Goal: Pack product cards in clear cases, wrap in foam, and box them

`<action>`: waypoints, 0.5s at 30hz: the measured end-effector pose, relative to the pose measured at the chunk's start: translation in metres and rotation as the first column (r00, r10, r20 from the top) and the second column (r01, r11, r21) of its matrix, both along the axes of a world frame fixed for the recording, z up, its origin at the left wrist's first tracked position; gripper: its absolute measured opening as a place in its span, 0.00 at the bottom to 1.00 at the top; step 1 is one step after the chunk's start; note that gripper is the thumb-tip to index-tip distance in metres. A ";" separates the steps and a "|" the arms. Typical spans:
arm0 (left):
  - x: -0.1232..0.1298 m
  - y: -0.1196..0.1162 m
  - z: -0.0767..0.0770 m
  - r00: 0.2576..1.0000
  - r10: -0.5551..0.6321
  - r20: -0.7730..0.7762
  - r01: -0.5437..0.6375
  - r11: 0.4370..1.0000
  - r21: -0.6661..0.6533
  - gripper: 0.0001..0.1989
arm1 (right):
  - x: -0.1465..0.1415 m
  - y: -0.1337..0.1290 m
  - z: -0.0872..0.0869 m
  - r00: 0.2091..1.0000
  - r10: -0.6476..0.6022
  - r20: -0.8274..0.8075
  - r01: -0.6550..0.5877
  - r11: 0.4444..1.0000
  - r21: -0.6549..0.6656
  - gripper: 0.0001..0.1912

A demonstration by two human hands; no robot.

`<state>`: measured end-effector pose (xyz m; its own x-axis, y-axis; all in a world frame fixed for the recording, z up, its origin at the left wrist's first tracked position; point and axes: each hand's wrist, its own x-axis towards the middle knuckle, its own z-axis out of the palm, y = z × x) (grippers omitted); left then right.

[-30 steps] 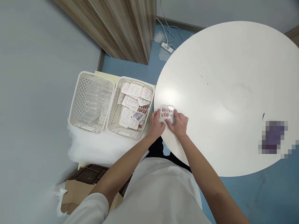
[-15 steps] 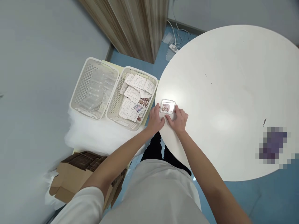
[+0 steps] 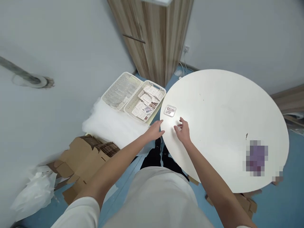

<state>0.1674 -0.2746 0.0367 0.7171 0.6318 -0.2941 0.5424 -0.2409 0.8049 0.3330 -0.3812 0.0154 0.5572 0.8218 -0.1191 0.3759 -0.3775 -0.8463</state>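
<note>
A small clear plastic case (image 3: 170,110) with a card of press-on nails inside lies flat near the left edge of the round white table (image 3: 220,104). Neither hand touches it. My left hand (image 3: 155,129) hovers at the table's rim, below and left of the case, thumb and fingers apart with nothing between them. Just below and right of the case is my right hand (image 3: 182,130), its fingers bent and spread, also holding nothing.
Left of the table stand a white basket (image 3: 127,107) of printed nail cards and another basket (image 3: 104,92) of clear cases. White foam sheeting (image 3: 106,122) lies before them, beside cardboard boxes (image 3: 82,152). A blurred purple item (image 3: 256,156) sits at the table's right.
Both hands have let go of the clear case and drawn back toward my body, leaving it on the table. The view has tilted up, showing more of the wall and cabinet.
</note>
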 end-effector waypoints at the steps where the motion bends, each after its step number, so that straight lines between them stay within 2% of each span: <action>1: -0.007 -0.007 0.006 1.000 0.010 0.002 -0.009 1.000 -0.029 0.30 | -0.003 -0.007 0.008 1.000 0.009 -0.020 -0.009 1.000 0.000 0.30; 5: -0.038 -0.035 0.031 0.998 0.050 0.046 -0.047 0.996 -0.079 0.26 | -0.014 -0.030 0.035 0.996 0.069 -0.048 -0.069 0.998 0.003 0.27; 8: -0.062 -0.050 0.046 0.999 0.018 0.035 -0.016 0.997 -0.072 0.27 | -0.021 -0.037 0.050 0.982 0.176 -0.071 -0.178 0.984 -0.013 0.25; 12: -0.092 -0.060 0.061 0.994 -0.076 -0.085 0.072 0.996 -0.042 0.30 | -0.037 -0.033 0.068 0.929 0.367 -0.038 -0.369 0.925 -0.092 0.22; 15: -0.117 -0.062 0.068 0.988 -0.080 -0.131 0.082 0.997 0.010 0.30 | -0.057 -0.028 0.083 0.869 0.494 0.022 -0.484 0.859 -0.167 0.22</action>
<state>0.0506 -0.3369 0.1042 0.7225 0.5783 -0.3789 0.6204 -0.3005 0.7244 0.2764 -0.4089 0.0981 0.0983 0.9651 -0.2427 0.5951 -0.2525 -0.7630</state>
